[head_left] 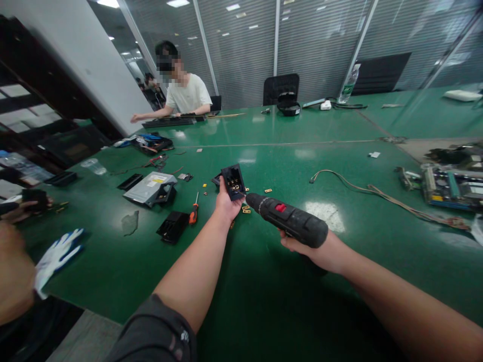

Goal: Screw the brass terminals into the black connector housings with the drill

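Observation:
In the middle of the head view my left hand (226, 203) grips a black plastic housing (233, 181), tilted so that brass-coloured pieces show inside it. My right hand (315, 251) is wrapped round the handle of a black cordless drill (290, 218) with a red switch. The drill's tip points left, at the lower edge of the housing; whether it touches is too small to tell. Several small brass plates (246, 208) lie on the green table below. Left of my forearm are an orange-handled screwdriver (193, 213) and another black housing (172, 226).
A grey metal drive (150, 188) lies to the left, with a white and blue glove (58, 256) nearer. A cable (370, 190) and circuit boards (449, 186) are on the right. One person (186, 93) sits across the table (264, 281); another person's arm (15, 271) is at the left edge.

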`<action>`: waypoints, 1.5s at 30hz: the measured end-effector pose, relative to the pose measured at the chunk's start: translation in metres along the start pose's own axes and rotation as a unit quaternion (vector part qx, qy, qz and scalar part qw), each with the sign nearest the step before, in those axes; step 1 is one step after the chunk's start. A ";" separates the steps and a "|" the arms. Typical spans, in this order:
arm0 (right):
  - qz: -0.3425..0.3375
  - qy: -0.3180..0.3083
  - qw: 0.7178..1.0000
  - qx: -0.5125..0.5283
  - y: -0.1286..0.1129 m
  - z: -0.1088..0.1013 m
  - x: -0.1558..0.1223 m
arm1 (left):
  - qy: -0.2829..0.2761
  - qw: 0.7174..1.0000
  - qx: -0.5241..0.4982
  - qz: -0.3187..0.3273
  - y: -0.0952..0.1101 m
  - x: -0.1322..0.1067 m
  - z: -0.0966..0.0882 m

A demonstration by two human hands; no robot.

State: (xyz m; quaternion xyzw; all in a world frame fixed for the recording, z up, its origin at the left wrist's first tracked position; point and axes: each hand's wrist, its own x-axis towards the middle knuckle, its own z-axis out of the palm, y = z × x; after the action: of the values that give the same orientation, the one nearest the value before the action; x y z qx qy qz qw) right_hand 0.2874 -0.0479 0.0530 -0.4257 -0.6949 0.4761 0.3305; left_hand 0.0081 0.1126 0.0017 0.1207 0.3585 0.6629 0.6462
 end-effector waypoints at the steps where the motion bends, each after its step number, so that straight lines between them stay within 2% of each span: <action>1: 0.000 0.001 1.000 -0.003 0.000 0.000 0.000 | 0.001 1.000 0.000 -0.001 0.000 0.000 0.000; 22: -0.006 -0.001 1.000 0.001 -0.002 0.000 -0.001 | 0.007 1.000 0.005 0.001 0.001 -0.001 0.001; 34: 0.015 0.005 1.000 0.009 -0.001 0.002 0.000 | 0.006 1.000 0.006 -0.003 0.001 0.001 -0.001; 45: -0.008 0.005 1.000 0.002 -0.002 0.001 0.000 | 0.004 1.000 0.006 0.001 0.001 -0.001 0.000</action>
State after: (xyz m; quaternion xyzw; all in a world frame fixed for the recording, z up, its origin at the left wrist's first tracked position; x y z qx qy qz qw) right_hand 0.2863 -0.0491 0.0548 -0.4213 -0.6960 0.4728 0.3385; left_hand 0.0072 0.1121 0.0021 0.1219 0.3646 0.6619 0.6435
